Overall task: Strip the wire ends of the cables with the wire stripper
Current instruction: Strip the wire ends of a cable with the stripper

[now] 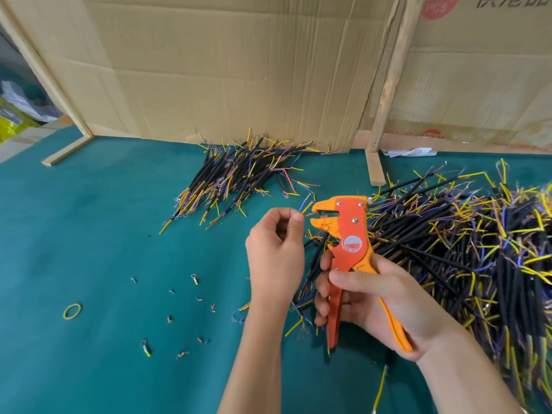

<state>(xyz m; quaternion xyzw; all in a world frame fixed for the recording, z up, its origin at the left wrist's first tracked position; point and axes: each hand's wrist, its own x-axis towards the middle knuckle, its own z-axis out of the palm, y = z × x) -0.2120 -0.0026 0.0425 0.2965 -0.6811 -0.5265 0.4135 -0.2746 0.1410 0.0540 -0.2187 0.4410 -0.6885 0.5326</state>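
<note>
My right hand grips the handles of an orange wire stripper, whose jaws point left and stand apart. My left hand pinches a thin red wire between thumb and forefinger, its tip at the stripper's jaws. The wire belongs to a black cable that runs down behind my left hand; blue and yellow wire ends fan out above it. A big heap of black cables with yellow and blue ends lies to the right. A smaller pile of cables lies further back on the green mat.
Cut scraps and ring terminals are scattered on the green table at the left, with a yellow rubber band. Cardboard sheets on wooden strips wall off the back. A wooden foot stands near the heap.
</note>
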